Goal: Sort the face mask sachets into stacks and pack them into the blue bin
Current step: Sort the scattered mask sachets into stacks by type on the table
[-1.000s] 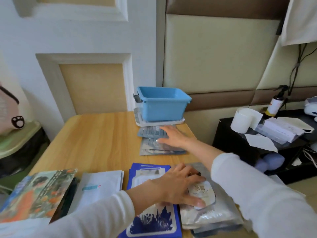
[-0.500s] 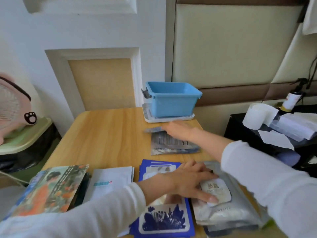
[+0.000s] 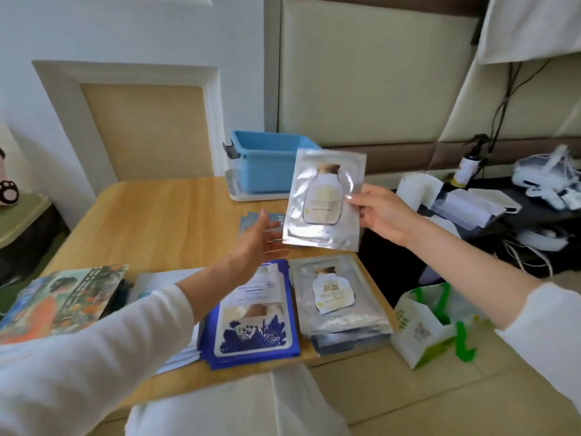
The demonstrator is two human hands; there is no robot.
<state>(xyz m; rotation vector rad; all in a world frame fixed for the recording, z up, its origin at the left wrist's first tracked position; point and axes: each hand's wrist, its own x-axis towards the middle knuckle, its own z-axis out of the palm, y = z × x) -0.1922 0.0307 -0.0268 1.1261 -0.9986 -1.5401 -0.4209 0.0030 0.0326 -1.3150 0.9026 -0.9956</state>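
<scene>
Right hand (image 3: 382, 215) pinches silver sachet (image 3: 325, 199) by its right edge, upright in air before blue bin (image 3: 261, 165); left hand (image 3: 251, 243) fingers straight, gripping nothing, at its lower-left corner; silver stack (image 3: 336, 297), blue stack (image 3: 254, 322) on table (image 3: 163, 221).

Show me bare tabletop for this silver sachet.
Free: the table is bare left of the blue bin, behind the near stacks. Crowded: the near edge, where the illustrated stack, blue stack and silver stack lie in a row.

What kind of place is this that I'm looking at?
Probably a bedroom at home: padded wall panels, a small wooden table by a panelled door, and a cluttered black stand with a spray bottle.
</scene>
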